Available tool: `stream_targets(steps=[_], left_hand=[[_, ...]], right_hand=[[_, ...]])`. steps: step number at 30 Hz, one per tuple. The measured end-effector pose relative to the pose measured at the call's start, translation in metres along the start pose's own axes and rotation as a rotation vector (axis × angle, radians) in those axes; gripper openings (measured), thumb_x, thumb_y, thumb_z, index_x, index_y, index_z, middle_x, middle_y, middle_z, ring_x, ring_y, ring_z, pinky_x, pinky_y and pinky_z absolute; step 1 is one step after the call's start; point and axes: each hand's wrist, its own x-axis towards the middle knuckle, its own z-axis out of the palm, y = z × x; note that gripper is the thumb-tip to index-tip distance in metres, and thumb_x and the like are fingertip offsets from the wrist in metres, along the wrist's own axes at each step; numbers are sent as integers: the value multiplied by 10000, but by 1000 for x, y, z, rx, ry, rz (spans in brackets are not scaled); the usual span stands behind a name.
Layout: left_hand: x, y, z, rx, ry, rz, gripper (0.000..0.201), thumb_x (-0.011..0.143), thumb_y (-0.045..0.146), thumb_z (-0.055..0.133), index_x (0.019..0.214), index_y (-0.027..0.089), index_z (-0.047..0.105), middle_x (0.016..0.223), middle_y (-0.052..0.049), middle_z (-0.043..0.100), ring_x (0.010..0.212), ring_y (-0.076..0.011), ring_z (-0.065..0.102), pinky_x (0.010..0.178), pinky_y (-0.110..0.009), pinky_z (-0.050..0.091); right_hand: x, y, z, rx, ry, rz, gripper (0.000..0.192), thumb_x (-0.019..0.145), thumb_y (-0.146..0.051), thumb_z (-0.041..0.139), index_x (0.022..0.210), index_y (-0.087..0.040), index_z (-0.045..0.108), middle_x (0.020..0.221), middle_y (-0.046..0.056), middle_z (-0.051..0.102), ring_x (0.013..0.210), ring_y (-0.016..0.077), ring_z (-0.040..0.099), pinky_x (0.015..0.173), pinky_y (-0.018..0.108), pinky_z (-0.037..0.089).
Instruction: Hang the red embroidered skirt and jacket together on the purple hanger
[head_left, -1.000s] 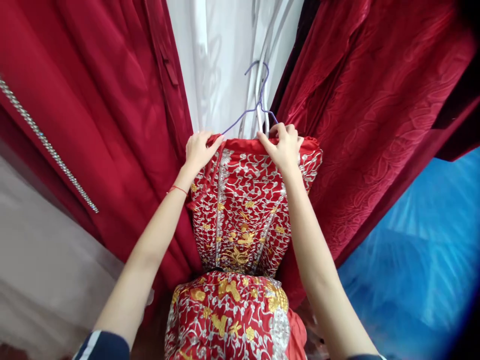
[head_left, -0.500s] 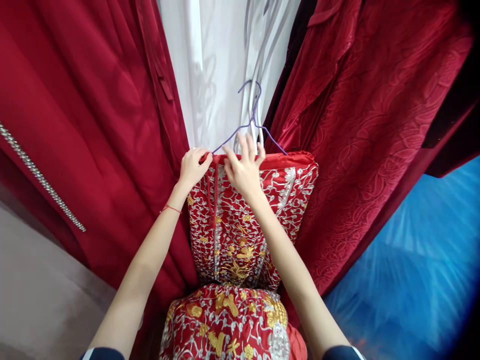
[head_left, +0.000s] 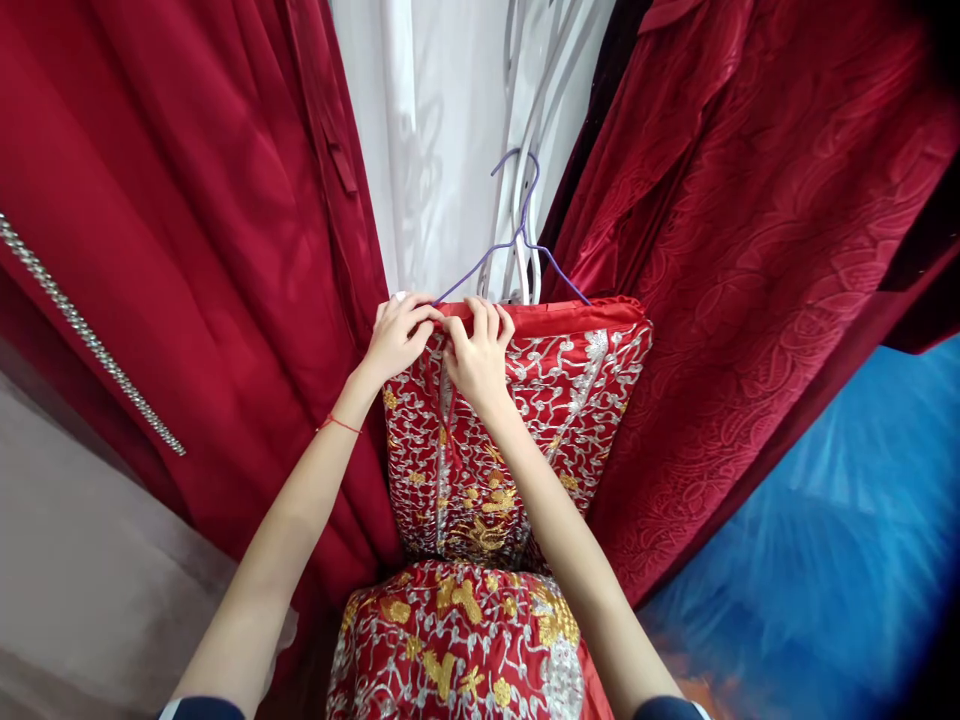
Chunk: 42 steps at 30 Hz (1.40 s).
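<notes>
Between plain red garments (head_left: 187, 250), embroidered red dress (head_left: 517, 420) hanging on purple wire hanger (head_left: 517, 245), left hand (head_left: 397, 340) and right hand (head_left: 476, 355) both pinched on top hem near its left corner; likely fastening, needing steady small pinches.

Two bare hands pinch the top edge of an embroidered red garment on a wire hanger.

The left hand (head_left: 397, 338) and right hand (head_left: 476, 352) sit close together, fingers curled over the upper left hem of the red satin garment with silver and gold embroidery (head_left: 517, 420), which hangs from a thin purple wire hanger (head_left: 517, 235). A plain red draped dress with a rhinestone strip (head_left: 187, 250) hangs at left, a dark red patterned robe (head_left: 750, 250) at right, white fabric (head_left: 442, 130) behind, and blue plastic sheeting (head_left: 840, 540) at lower right.
</notes>
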Motion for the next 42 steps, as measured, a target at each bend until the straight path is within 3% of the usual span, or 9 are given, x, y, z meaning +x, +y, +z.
stream_targets(steps=[4,10,18,24,30,35,42], left_hand=[[-1,5,-3,34,-28,20,149,911,311,572,965,255,699,1293,-54,646,1207,-291,530,1059,-486,369],[0,9,-6,60,-58,43,159,936,323,548,931,238,681,1258,-65,649,1173,-305,523,1006,-491,392],[4,0,-15,66,-148,114,223,973,381,490,1010,244,661,1210,-74,645,1122,-299,523,995,-500,402],[4,7,-12,90,-115,78,292,1008,387,420,1003,230,665,1184,-89,651,1131,-319,524,978,-502,393],[10,13,-14,104,-110,70,311,1020,398,403,1002,212,651,1173,-100,653,1094,-305,546,960,-475,398],[11,18,-12,150,-50,60,276,1016,351,409,985,192,632,1233,-118,633,1156,-318,547,1015,-495,374],[7,28,-4,178,28,44,269,1015,325,397,987,181,622,1246,-129,632,1188,-321,547,1072,-508,336]], right_hand=[[-10,-4,3,-18,34,23,333,941,-192,476,1207,-263,663,1514,137,485,1445,305,392,1203,616,217],[-19,-9,4,-73,178,69,249,961,-215,464,1016,-271,700,1503,107,508,1463,303,382,1162,682,236],[-11,-21,4,-27,109,202,218,931,-196,473,975,-216,686,1527,163,462,1484,349,337,1105,722,259],[-9,-27,10,-24,200,235,201,930,-229,463,930,-220,663,1477,176,511,1473,370,335,1057,716,295],[-6,-32,5,-73,97,185,275,896,-168,487,1066,-203,700,1534,155,454,1508,358,279,1132,720,231],[-3,-32,-1,21,126,176,289,900,-163,481,1055,-242,712,1515,130,483,1500,355,289,1121,761,194],[-6,-36,-3,-62,108,333,247,941,-257,451,946,-230,696,1562,119,421,1515,373,247,1086,755,233]])
